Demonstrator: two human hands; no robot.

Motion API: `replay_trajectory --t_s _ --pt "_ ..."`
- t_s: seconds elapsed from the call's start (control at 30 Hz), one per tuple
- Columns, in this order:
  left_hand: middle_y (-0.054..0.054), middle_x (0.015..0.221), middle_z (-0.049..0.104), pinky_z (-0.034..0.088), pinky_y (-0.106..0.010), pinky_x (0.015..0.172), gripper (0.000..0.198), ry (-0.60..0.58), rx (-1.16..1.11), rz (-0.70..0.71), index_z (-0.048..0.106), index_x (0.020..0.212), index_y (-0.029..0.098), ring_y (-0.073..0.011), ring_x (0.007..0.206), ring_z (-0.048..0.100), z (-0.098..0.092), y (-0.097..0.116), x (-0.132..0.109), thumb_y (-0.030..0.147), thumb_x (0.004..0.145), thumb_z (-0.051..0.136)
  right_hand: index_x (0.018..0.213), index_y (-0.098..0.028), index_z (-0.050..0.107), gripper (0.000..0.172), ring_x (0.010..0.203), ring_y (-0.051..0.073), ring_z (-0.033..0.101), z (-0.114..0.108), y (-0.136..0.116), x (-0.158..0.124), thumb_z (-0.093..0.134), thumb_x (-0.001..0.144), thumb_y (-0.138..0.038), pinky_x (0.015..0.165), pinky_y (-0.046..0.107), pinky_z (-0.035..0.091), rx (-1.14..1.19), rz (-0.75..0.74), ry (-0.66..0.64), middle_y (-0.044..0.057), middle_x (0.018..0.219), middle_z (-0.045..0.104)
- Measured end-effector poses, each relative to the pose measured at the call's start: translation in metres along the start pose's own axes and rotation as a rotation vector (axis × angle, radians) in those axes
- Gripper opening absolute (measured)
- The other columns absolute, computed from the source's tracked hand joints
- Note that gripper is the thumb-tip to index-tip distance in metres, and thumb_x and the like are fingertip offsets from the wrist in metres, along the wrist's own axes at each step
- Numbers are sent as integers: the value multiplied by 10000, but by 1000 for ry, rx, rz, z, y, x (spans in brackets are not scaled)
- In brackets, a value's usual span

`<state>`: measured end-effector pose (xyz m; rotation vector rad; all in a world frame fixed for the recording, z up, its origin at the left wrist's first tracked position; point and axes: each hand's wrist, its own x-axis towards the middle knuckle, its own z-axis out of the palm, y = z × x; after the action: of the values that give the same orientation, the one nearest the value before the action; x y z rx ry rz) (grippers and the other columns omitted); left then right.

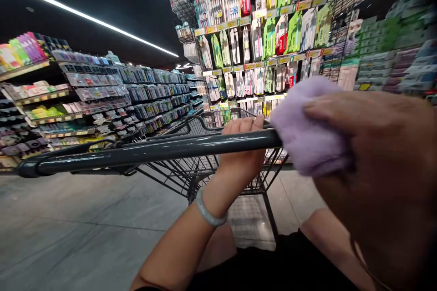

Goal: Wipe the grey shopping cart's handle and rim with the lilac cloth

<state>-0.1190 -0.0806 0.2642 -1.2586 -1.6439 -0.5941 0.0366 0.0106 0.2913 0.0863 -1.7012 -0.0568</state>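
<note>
My left hand [241, 148] is wrapped from below round the dark grey handle bar [143, 151] of a wire shopping cart [191, 175]; a pale bangle sits on that wrist. My right hand [382, 163], very close to the camera and blurred, is closed on a lilac cloth [309, 129]. The cloth is pressed against the right end of the handle bar. The cart's basket reaches away from me toward the shelves.
Store shelves with packaged goods [102, 95] run down the left of the aisle. A tall rack of hanging toothbrush-like packs [266, 41] stands straight behind the cart. Boxes fill shelves at the right [399, 50]. Grey tiled floor [68, 232] lies to the left.
</note>
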Motion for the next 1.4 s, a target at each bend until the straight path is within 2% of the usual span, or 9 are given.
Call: replay_trajectory --t_s 0.1,0.2,0.4,0.5,0.67,0.8,1.1,1.27,1.4 --pt "-141 1267 661 504 -460 1036 274 -56 -1 242 605 1202 142 -277 1228 599 -31 1 -14 230 954 530 1205 -272 626 341 1205 339 620 -6 3 -2 630 867 -312 1038 573 475 -106 89 20 71 1214 684" --pt "-39 1015 751 572 -336 936 175 1 -106 411 661 1054 170 -194 1031 689 -80 1 -28 225 891 626 1145 -212 650 327 1144 347 653 6 -14 0 670 822 -253 977 567 525 -141 5 130 110 1165 703" --pt "-27 807 722 555 -370 765 121 172 136 372 685 980 176 -189 799 667 -162 -21 -45 196 866 647 1200 -249 618 372 1103 276 665 19 -22 3 692 836 -229 927 465 558 22 -223 125 69 1184 699" --pt "-74 924 720 481 -477 854 223 228 386 181 682 1102 226 -260 908 660 -183 -47 -49 298 906 605 1173 -276 624 342 1069 281 669 8 -7 3 683 837 -262 911 470 548 -59 -86 128 54 1128 707" --pt "-58 748 632 372 -432 714 369 -37 629 7 614 848 246 -251 751 588 -190 -79 -46 467 992 356 1163 -211 633 332 1058 318 647 25 -46 10 658 834 -251 867 502 537 -79 -51 144 113 1139 697" --pt "-25 628 521 241 -376 597 364 -15 678 -28 495 692 243 -219 624 480 -184 -77 -44 402 990 360 1223 -232 608 336 1118 289 618 50 -90 18 599 887 -224 885 482 525 46 -214 97 88 1227 667" --pt "-18 606 506 244 -373 598 348 61 671 -58 512 681 237 -208 600 443 -171 -56 -36 313 980 351 1189 -253 639 368 1085 300 640 33 -45 1 690 825 -257 911 496 529 -17 -17 257 90 1155 675" --pt "-24 611 548 261 -374 604 370 103 673 -90 555 691 233 -205 603 473 -171 -65 -40 295 988 343 1185 -279 627 321 1097 258 636 49 -73 7 653 866 -250 910 463 547 112 -251 162 52 1173 677" --pt "-32 651 592 288 -378 630 383 74 666 -61 582 722 228 -210 640 509 -177 -72 -44 311 996 328 1150 -229 639 349 1018 252 668 44 -42 6 726 815 -269 855 427 569 98 -295 243 97 1110 697"
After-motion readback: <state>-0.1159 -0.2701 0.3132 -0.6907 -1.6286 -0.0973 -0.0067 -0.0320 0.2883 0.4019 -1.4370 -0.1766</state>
